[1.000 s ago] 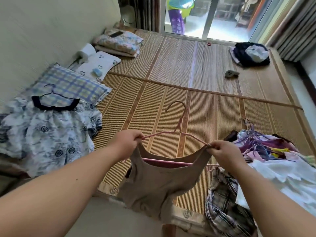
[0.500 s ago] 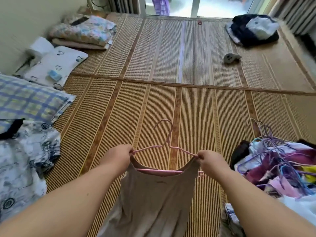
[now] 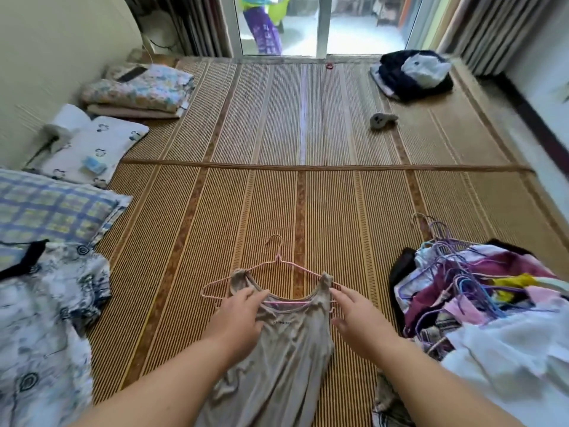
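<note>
A taupe sleeveless top (image 3: 277,365) on a thin pink wire hanger (image 3: 278,260) is laid flat on the striped brown straw mat (image 3: 277,195), under the left hand (image 3: 238,315) and right hand (image 3: 358,315), whose loosely straight fingers are rested on its shoulders. The small print below its neckline cannot be read. The heap of coloured clothes (image 3: 480,291) right of the right hand is cut off by the frame.
</note>
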A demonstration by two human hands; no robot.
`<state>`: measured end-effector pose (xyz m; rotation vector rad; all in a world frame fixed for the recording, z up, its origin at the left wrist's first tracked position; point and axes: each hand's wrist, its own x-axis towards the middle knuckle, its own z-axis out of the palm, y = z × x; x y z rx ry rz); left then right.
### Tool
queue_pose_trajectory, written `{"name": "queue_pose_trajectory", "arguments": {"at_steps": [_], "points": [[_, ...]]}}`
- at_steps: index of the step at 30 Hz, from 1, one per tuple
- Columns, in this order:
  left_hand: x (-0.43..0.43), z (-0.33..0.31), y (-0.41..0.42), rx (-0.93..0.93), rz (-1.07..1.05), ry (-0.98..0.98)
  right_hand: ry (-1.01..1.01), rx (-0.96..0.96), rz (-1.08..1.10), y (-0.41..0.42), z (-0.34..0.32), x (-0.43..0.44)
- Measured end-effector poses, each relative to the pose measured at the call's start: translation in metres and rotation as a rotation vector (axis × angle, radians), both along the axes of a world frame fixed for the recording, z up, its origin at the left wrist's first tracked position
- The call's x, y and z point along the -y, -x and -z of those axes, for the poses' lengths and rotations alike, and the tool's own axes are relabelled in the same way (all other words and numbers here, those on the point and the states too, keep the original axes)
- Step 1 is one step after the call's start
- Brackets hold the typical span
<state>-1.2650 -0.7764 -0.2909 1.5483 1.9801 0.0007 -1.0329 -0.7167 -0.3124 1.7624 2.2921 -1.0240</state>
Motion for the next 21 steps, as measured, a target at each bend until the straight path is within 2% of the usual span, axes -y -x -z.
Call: {"name": "queue_pose_trajectory", "arguments": {"at_steps": [5, 12, 21], "points": [[0.055, -0.059, -0.051, 0.019, 0.214, -0.074, -0.075, 0.007, -0.003, -0.032, -0.061, 0.064], [0.114, -0.112, -0.131, 0.048, 0.365, -0.202, -0.170, -0.001, 0.058, -0.109, -0.117, 0.156], [0.140, -0.111, -0.251, 0.140, 0.506, -0.153, -0.135, 0.135, 0.251, -0.252, -0.135, 0.205]]}}
